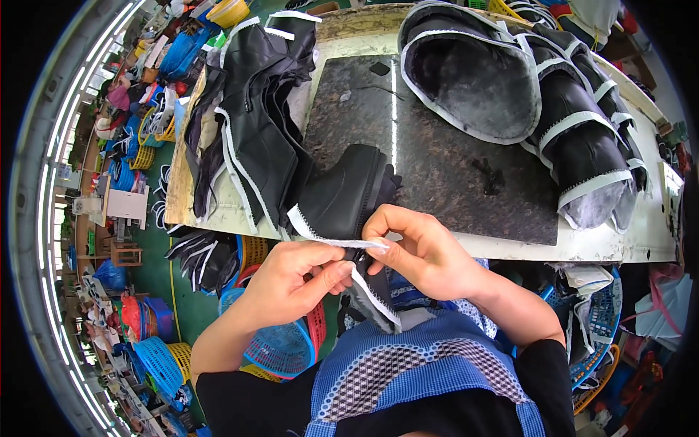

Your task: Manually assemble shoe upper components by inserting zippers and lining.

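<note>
A black boot upper with a white toothed edging strip hangs over the table's front edge toward me. My left hand pinches its near end, thumb against fingers, beside a second white-edged flap that hangs down to my apron. Close to its right, my right hand grips the white edge between thumb and index finger. What lies right between the fingertips is partly hidden. Further left on the table, a pile of black boot uppers with white edges lies folded.
A dark stone slab lies on the white table. Behind it rests a furry-lined boot upper, with several stacked uppers at the right. Below stand a blue basket at left and another blue basket at right.
</note>
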{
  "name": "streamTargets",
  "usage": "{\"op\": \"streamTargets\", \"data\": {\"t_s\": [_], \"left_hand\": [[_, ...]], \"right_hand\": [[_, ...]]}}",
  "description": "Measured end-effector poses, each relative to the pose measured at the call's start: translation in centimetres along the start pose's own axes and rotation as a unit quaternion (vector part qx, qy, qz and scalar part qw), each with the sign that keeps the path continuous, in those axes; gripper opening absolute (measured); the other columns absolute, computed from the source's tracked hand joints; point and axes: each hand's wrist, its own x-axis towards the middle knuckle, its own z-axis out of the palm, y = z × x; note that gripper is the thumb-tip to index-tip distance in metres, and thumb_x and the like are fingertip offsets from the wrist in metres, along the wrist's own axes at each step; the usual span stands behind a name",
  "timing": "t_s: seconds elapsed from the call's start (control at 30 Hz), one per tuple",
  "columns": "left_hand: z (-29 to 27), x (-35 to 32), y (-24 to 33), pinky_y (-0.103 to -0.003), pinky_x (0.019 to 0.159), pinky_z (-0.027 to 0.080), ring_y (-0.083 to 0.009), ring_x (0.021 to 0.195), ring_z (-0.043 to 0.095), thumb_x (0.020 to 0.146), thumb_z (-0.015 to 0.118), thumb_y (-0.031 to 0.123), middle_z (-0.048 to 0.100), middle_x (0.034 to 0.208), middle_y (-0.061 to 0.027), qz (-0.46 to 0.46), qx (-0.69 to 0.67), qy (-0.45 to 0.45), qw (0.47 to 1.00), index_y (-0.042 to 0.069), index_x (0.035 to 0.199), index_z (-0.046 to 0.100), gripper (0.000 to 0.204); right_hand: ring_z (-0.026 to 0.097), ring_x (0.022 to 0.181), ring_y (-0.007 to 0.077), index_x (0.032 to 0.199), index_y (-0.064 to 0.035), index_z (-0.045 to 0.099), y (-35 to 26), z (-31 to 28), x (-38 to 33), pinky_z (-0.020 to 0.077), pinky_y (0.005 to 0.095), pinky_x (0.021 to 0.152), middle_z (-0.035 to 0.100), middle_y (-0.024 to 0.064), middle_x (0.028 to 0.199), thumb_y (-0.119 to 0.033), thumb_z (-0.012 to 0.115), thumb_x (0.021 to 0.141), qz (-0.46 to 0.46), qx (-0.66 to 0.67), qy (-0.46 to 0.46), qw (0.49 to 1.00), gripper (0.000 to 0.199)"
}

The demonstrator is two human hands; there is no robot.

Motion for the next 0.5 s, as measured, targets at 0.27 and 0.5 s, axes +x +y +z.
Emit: {"op": "streamTargets", "data": {"t_s": [0.27, 0.5], "left_hand": [[-0.4, -0.2, 0.0, -0.025, 0.056, 0.052, -0.014, 0.063, 0.066, 0.092, 0.062, 0.008, 0.065, 0.069, -0.0097, -0.017, 0.013, -0.009, 1.0, -0.007, 0.086, 0.063, 0.016], [-0.1, 0.4, 0.0, -0.028, 0.056, 0.051, -0.0153, 0.06, 0.065, 0.088, 0.064, 0.006, 0.067, 0.07, -0.0082, 0.001, 0.028, -0.032, 0.999, -0.003, 0.091, 0.066, 0.01]], "right_hand": [[0.053, 0.074, 0.0061, 0.093, -0.0007, 0.051, -1.3, 0.0, -0.1, 0.0471, 0.0236, 0.068, 0.054, 0.0008, 0.083, -0.009, 0.052, 0.098, 0.066, -0.097, -0.029, 0.993, 0.01], [0.057, 0.067, 0.0092, 0.089, 0.0004, 0.053, 0.2, -0.3, -0.3, 0.0461, 0.0265, 0.057, 0.057, 0.005, 0.072, -0.008, 0.056, 0.095, -0.026, -0.08, -0.023, 0.996, 0.01]]}}
